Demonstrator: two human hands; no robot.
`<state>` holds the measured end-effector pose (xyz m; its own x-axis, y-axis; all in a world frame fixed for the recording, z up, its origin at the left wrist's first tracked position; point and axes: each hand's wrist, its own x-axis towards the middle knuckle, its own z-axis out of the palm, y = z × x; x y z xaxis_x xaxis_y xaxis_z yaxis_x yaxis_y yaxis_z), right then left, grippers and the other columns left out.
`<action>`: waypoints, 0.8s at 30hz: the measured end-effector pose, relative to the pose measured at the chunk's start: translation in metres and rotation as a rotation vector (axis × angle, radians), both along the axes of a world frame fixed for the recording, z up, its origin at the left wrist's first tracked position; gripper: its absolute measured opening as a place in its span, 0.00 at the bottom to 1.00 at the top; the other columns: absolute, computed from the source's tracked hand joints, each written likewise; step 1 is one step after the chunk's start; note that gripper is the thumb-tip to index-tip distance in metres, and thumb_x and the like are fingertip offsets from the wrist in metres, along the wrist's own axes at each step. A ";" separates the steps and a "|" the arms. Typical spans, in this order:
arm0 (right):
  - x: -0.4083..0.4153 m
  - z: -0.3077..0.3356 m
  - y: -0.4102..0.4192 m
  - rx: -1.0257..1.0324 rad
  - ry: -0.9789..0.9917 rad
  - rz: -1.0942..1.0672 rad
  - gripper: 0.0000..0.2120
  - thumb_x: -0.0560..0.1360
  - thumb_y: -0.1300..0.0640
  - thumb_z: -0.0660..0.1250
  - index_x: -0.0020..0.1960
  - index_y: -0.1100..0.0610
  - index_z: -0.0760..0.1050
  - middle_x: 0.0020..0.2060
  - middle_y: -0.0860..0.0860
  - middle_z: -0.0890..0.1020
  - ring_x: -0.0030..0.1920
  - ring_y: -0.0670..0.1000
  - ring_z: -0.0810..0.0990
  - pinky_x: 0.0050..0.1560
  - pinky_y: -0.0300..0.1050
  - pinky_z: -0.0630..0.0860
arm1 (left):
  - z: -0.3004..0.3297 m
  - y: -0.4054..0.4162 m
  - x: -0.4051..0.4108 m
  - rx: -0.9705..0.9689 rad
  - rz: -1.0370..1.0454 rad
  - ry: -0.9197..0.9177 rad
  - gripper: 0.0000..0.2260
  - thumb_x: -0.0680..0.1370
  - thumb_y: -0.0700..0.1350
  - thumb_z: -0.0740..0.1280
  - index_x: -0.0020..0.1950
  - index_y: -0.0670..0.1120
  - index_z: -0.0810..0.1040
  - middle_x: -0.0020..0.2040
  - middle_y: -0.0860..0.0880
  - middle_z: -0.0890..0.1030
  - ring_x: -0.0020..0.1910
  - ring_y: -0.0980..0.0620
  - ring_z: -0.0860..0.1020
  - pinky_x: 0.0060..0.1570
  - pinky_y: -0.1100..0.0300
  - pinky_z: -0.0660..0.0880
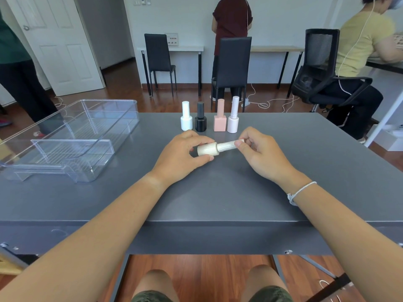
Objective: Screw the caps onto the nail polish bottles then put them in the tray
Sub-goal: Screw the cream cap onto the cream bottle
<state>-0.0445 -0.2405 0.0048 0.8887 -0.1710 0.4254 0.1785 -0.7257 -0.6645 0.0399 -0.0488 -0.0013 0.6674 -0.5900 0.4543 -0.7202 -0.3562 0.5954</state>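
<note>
The left hand (183, 152) grips a cream bottle (207, 149) sideways just above the worktop (218, 192) so the right hand (257, 150) can pinch and twist its cap (227, 146); the tray (72, 138) waits empty.

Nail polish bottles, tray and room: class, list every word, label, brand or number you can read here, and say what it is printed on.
None can be read.
The bottle held by the left hand and right hand: plain, no label showing.
The four standing bottles: no print visible.
The clear tray: unmarked.
The wall panel: small red marks, too blurred to read.
</note>
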 end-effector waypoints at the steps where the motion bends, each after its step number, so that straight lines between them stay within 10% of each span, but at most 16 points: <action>1: 0.000 0.000 0.000 -0.001 -0.002 0.001 0.07 0.77 0.55 0.61 0.42 0.56 0.70 0.29 0.49 0.70 0.30 0.50 0.66 0.35 0.46 0.65 | 0.000 0.000 0.000 0.004 -0.002 0.001 0.14 0.70 0.46 0.72 0.54 0.58 0.79 0.47 0.55 0.75 0.44 0.69 0.69 0.42 0.79 0.63; 24: 0.034 0.030 -0.046 0.151 -0.230 -0.296 0.07 0.75 0.51 0.62 0.44 0.53 0.72 0.38 0.44 0.73 0.37 0.41 0.70 0.37 0.28 0.66 | -0.010 -0.001 0.009 0.218 0.047 -0.029 0.17 0.70 0.59 0.68 0.58 0.58 0.77 0.56 0.60 0.75 0.54 0.59 0.67 0.57 0.64 0.63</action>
<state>-0.0105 -0.2861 0.0349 0.6763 -0.4813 0.5577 0.1322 -0.6654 -0.7347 0.0484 -0.0503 -0.0110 0.6852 -0.6449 0.3384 -0.7152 -0.5080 0.4801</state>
